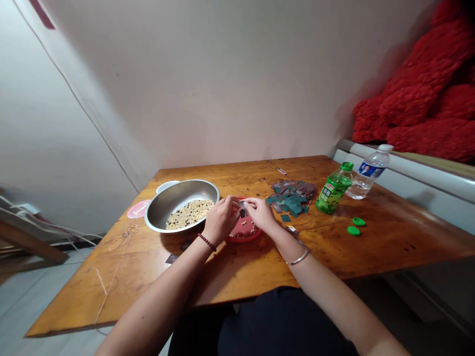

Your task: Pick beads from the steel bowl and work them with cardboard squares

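Just below the centre of the frame, a small dark piece [243, 212] sits between the fingertips of the two hands, touching both. The left hand [223, 216] has its fingers curled in and pinches the piece from the left; the right hand [260, 212] pinches it from the right with thumb and forefinger, though the exact grip is partly hidden. The piece is above a red basket [243, 229], in which a few pale beads lie scattered, mostly along the near and right parts.

Left of the left hand, a steel bowl [159, 210] is tilted towards the lower right, with pale beans [191, 213] and some dark ones in its bottom. Beyond the right hand, right of centre, lies a heap of squares [293, 198], dark brown and green, flat on the wooden surface [237, 277].

As for writing: the green bottle [330, 193], right of the heap, bears a red oval logo and large pale characters, too small to read surely. The clear bottle [367, 173] behind it, white-capped, has a blue label with a small picture of a person; its lettering cannot be made out. At centre left, a pink disc [137, 209] shows a white mark resembling a T. Two green caps [356, 226] lie near the bottles.
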{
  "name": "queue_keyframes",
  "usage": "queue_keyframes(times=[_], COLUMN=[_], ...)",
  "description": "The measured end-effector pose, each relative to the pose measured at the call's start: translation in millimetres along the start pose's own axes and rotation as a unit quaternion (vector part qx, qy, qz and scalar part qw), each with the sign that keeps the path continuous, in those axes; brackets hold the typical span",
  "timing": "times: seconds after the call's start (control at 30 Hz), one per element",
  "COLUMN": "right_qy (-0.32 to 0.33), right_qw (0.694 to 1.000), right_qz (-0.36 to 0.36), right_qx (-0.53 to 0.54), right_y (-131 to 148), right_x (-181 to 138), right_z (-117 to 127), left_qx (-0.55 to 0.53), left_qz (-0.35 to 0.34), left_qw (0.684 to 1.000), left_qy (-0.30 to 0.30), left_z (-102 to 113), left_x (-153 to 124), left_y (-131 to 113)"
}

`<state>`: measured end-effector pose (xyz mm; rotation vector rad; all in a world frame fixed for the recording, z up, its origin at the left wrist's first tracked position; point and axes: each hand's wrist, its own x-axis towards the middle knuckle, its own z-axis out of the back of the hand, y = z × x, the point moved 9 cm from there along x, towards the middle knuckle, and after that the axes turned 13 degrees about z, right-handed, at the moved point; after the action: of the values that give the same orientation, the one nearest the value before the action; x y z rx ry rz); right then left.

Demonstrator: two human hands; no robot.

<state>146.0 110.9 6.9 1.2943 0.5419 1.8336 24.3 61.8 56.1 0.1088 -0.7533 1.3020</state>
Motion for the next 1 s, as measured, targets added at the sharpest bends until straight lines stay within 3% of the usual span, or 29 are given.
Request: queue_keyframes(times=[1.0], right_qy=[0.004], right_qw=[0.999], right_qz=[-0.014], right_qx=[0.048], right_y=[0.2], right_x=[1.1], right_z=[-2.4], left_qx=[0.014], left_qz=[0.009], left_qw=[1.000], left_qy=[-0.006], left_z=[-1.7], left_x=[0.7], left_y=[3.7])
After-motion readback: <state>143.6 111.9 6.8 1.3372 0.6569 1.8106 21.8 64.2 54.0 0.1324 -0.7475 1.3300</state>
